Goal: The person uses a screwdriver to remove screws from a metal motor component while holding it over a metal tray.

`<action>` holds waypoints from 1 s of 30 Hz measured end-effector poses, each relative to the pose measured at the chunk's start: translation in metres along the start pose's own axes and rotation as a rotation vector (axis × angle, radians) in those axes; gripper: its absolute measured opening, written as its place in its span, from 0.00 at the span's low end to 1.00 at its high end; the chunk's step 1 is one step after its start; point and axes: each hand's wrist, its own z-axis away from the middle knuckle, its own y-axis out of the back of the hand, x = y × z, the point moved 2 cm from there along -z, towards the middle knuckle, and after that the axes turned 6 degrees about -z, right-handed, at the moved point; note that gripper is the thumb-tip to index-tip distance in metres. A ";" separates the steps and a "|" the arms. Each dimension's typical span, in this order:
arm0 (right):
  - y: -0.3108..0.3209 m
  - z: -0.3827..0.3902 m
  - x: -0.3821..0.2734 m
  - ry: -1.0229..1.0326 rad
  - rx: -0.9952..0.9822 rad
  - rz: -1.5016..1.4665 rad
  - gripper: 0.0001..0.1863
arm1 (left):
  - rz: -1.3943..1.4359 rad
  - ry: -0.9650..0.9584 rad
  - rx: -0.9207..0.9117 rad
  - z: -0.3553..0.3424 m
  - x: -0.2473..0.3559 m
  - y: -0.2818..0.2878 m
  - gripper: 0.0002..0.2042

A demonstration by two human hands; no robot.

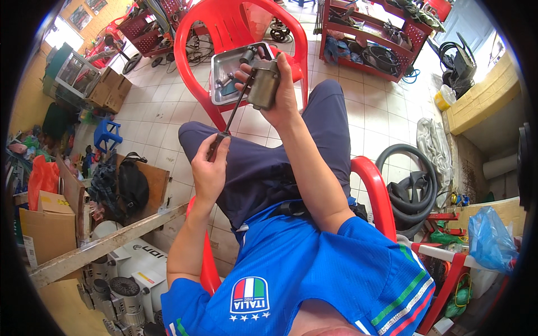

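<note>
My right hand (282,99) is wrapped round a grey-brown metal cylinder (263,89), which looks like a small electric motor, held up above my lap. Its fingertips come out on the far left side of the motor. My left hand (209,171), lower and to the left, grips the handle of a long screwdriver (236,110). The shaft slants up to the motor's left side, though I cannot tell whether its tip touches. Behind the motor, a metal tray (218,96) on a red plastic chair (193,73) holds several small dark parts.
Red tool carts (367,31) stand at the back right. A black hose (428,162) lies coiled right of my red armchair (376,193). At left are a blue stool (106,134), a cardboard box (50,229) and a long wooden bar (112,243). White tiles (367,112) cover the floor.
</note>
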 end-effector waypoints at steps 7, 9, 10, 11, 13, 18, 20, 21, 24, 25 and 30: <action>-0.003 0.000 0.003 0.009 -0.012 -0.079 0.41 | -0.104 -0.096 0.025 0.000 0.008 0.002 0.17; -0.004 0.001 0.003 0.010 -0.017 -0.104 0.41 | -0.136 -0.133 0.027 0.000 0.011 0.002 0.16; -0.004 0.001 0.003 0.011 -0.012 -0.096 0.41 | -0.153 -0.143 0.025 0.000 0.010 0.002 0.16; -0.003 0.001 0.002 0.013 -0.007 -0.087 0.41 | -0.169 -0.154 0.023 -0.001 0.008 0.002 0.16; -0.003 0.000 0.002 0.018 -0.008 -0.076 0.41 | -0.153 -0.167 0.015 -0.001 0.007 0.001 0.17; 0.000 -0.002 0.002 0.028 -0.017 -0.095 0.41 | -0.075 -0.317 -0.001 -0.004 -0.006 -0.002 0.21; 0.000 -0.002 0.001 0.026 -0.034 -0.105 0.39 | -0.005 -0.173 -0.014 -0.003 -0.010 0.000 0.20; 0.000 -0.002 -0.001 0.029 -0.042 -0.111 0.39 | 0.029 -0.102 -0.024 -0.002 -0.006 0.000 0.20; 0.001 -0.001 -0.002 0.044 -0.041 -0.135 0.38 | -0.082 -0.036 -0.008 -0.002 0.008 0.006 0.17; 0.000 -0.001 -0.001 0.058 -0.038 -0.142 0.37 | -0.117 -0.104 0.033 -0.003 0.008 0.007 0.16; -0.001 -0.001 0.002 0.101 0.006 -0.139 0.35 | -0.305 -0.416 0.197 -0.005 0.014 0.008 0.14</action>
